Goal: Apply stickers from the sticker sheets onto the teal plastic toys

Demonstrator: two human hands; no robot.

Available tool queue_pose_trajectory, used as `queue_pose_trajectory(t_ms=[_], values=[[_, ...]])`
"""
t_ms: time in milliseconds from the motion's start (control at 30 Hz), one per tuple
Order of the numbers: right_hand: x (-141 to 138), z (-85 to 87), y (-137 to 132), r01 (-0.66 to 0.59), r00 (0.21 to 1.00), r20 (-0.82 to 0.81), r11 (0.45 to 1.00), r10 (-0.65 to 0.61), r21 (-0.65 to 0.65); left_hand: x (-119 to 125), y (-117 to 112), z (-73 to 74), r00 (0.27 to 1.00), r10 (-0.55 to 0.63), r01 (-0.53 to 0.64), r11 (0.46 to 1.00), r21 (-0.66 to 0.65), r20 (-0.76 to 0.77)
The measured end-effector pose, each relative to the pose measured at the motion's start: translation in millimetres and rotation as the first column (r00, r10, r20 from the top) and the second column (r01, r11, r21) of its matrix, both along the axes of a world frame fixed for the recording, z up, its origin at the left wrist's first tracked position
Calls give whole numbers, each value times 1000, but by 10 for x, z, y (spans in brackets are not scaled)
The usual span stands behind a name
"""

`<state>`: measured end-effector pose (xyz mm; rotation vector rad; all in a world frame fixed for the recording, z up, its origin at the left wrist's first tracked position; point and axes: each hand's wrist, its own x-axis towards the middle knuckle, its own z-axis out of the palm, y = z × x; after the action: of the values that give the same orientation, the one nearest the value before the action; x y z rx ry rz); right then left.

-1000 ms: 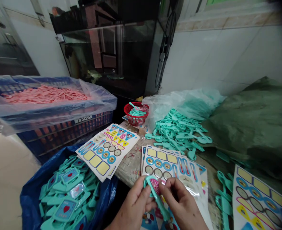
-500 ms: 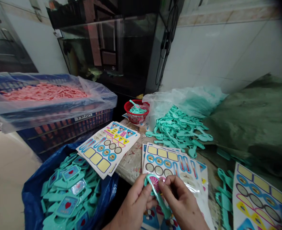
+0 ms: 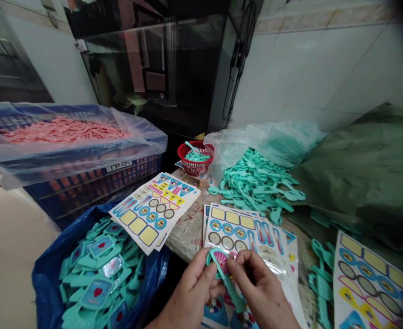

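Note:
My left hand (image 3: 196, 285) pinches a teal plastic toy piece (image 3: 235, 296) by its rounded head, thumb on top. The piece has a narrow handle pointing down to the right and a pink fan-patterned sticker (image 3: 221, 262) on its head. My right hand (image 3: 259, 283) is closed at the sticker's right edge, thumb and fingertips against the piece. A tiny yellow bit shows by the right thumb; its kind is unclear. Under and behind both hands lie sticker sheets (image 3: 230, 226) printed with yellow squares, dials and thermometers.
Loose teal pieces (image 3: 256, 180) spill from a clear bag. A red basket (image 3: 195, 170) holds more. At left are a blue bag (image 3: 44, 278) of stickered teal pieces and a blue crate (image 3: 95, 183) of pink pieces. Another sticker stack (image 3: 153, 212) overhangs the table's left edge.
Both hands keep almost the same place on the toy piece. The right thumb has shifted slightly at the sticker, and a small yellow bit now shows beside it.

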<state>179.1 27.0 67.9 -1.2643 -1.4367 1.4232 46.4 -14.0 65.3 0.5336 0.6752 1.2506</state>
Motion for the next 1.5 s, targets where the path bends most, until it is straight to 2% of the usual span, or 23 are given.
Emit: queue_pose_trajectory(t_ms=[467, 700, 1100, 1200, 1267, 1400, 1500], values=[[-6, -30, -3, 7, 999, 31, 1000, -7, -1, -1, -19, -30, 1000, 10, -10, 1000, 16, -15], [-3, 14, -12, 13, 998, 64, 1000, -15, 23, 0, -16, -37, 998, 18, -18, 1000, -6, 60], [-38, 44, -32, 1, 997, 72, 1000, -2, 13, 1, -23, -23, 1000, 23, -23, 1000, 8, 2], [-29, 41, -25, 5, 989, 147, 998, -15, 69, 10, -21, -8, 997, 40, -39, 999, 23, -68], [-10, 43, -19, -13, 964, 263, 991, -23, 134, 14, -21, -18, 984, 55, -52, 998, 27, -168], [40, 61, -4, -83, 823, 559, 954, -97, 288, 2, -29, -41, 919, 91, -98, 995, 2, -384], [126, 47, 28, -88, 768, 626, 946, -135, 311, -45, -37, 12, 886, 85, -85, 996, 21, -456]])
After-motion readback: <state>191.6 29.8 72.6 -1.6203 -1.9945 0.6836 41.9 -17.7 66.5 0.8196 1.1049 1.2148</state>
